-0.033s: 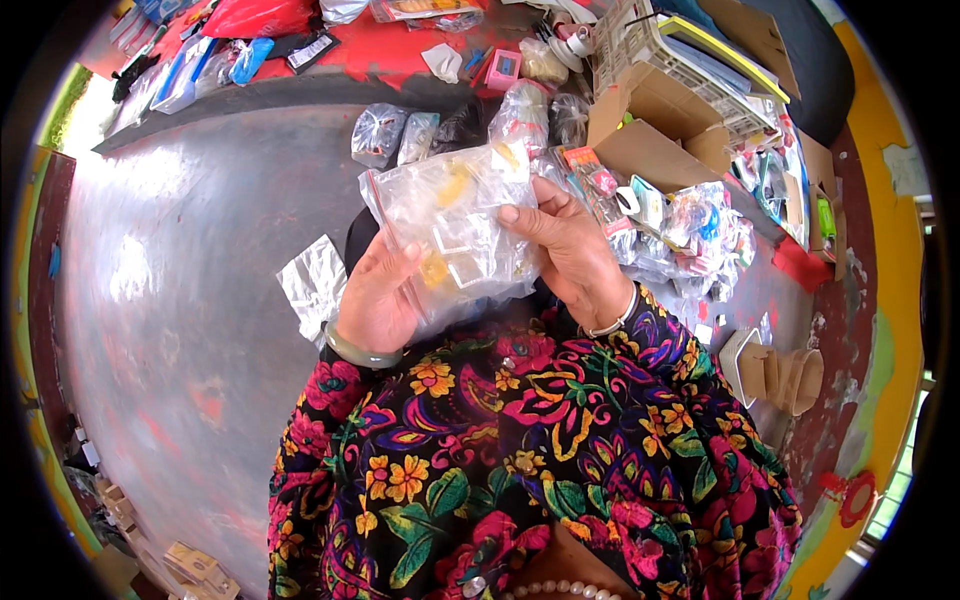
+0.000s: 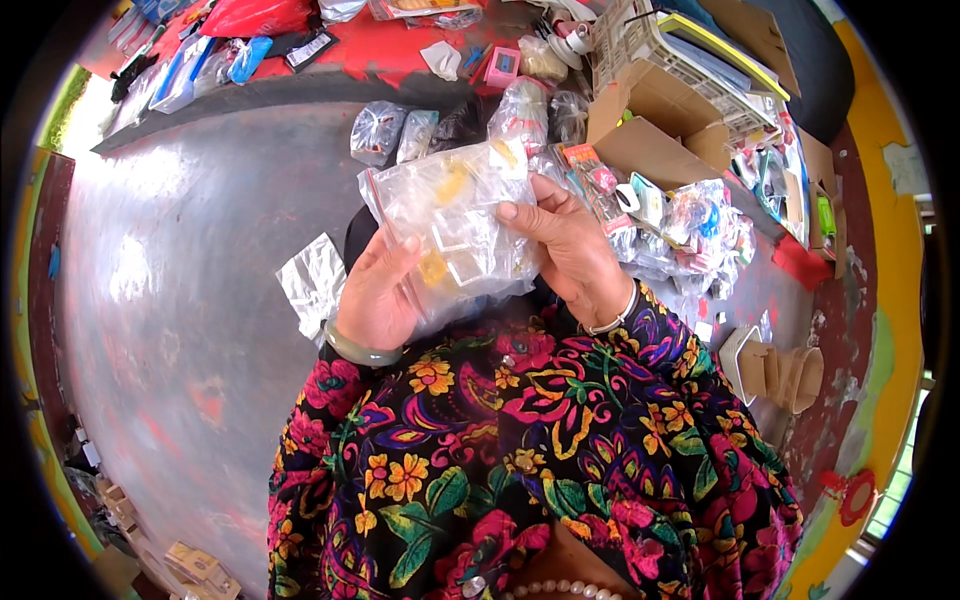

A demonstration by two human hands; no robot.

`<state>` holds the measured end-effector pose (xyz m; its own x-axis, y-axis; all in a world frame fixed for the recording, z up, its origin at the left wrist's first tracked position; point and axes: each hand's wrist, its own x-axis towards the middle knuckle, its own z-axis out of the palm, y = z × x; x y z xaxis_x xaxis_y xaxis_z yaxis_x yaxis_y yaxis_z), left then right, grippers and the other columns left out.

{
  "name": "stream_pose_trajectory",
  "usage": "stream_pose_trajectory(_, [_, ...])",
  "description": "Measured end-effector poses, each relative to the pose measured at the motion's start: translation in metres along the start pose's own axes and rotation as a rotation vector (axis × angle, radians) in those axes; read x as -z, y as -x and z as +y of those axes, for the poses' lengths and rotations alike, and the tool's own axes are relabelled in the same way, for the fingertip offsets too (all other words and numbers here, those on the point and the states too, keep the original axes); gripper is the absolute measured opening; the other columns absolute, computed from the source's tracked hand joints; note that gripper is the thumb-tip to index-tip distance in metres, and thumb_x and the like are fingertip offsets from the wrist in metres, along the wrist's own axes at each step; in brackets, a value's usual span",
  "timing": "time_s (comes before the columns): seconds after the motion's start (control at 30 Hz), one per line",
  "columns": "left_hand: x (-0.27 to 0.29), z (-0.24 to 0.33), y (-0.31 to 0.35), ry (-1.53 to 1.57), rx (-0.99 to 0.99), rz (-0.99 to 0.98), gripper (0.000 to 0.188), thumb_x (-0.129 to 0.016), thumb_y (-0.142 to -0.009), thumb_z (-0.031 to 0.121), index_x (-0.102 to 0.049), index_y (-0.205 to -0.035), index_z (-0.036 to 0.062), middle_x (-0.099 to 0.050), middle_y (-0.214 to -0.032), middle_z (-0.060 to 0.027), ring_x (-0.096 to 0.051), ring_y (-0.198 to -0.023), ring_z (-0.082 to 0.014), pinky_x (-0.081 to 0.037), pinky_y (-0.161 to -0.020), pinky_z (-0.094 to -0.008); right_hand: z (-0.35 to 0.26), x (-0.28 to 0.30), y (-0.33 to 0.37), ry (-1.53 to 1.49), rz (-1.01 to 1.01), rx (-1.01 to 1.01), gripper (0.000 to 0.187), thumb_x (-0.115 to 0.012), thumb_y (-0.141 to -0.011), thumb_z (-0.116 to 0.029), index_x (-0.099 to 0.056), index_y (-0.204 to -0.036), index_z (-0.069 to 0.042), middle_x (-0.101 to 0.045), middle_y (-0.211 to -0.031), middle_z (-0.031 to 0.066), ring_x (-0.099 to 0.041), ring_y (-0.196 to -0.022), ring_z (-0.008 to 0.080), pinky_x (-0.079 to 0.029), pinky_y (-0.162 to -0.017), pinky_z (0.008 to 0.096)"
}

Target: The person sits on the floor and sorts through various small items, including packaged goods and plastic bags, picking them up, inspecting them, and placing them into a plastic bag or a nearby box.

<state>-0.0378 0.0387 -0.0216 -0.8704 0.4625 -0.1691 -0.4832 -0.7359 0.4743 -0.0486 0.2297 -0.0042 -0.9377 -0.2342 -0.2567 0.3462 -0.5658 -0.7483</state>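
Between my two hands is a clear plastic bag (image 2: 465, 215) with a red line along its left edge. Small yellow pieces show through the plastic, along with white rectangular outlines. My left hand (image 2: 378, 290) grips the bag's lower left side, thumb on top. On the right side, my right hand (image 2: 575, 245) pinches it between thumb and fingers; those fingers are mostly hidden behind the plastic. Just left of my left wrist, a crumpled white plastic sheet (image 2: 312, 285) lies on the floor.
Filled plastic bags (image 2: 378, 135) stand beyond my hands. To the right are an open cardboard box (image 2: 650, 150), a plastic crate (image 2: 625, 50) and a heap of packaged goods (image 2: 700, 235). A red-topped ledge (image 2: 400, 60) with goods runs along the back. Grey floor (image 2: 200, 330) stretches left.
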Motion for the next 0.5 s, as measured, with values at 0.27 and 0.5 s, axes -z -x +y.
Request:
stream_pose_trajectory(0.27, [0.007,-0.004,-0.002,-0.036,0.016,0.121,0.033,-0.045,-0.091,0.014,-0.042,-0.119,-0.0024,-0.052,-0.115,-0.0125,-0.052,-0.105,-0.0213,-0.043,-0.089,-0.0354,-0.001,-0.002,0.000,0.041,0.013,-0.161,0.038,-0.059,-0.084,-0.022,-0.049,-0.112,0.001,-0.058,-0.102,0.0079,-0.058,-0.089,0.0149,-0.047,-0.078,0.0273])
stream_pose_trajectory(0.5, [0.005,-0.003,0.001,-0.073,0.038,0.124,0.034,-0.042,-0.092,0.017,-0.041,-0.120,-0.0023,-0.051,-0.117,-0.0124,-0.051,-0.107,-0.0212,-0.042,-0.090,-0.0349,0.007,0.009,-0.002,-0.043,0.070,-0.247,0.036,-0.058,-0.085,-0.022,-0.050,-0.112,0.000,-0.059,-0.103,0.0084,-0.059,-0.090,0.0164,-0.048,-0.079,0.0289])
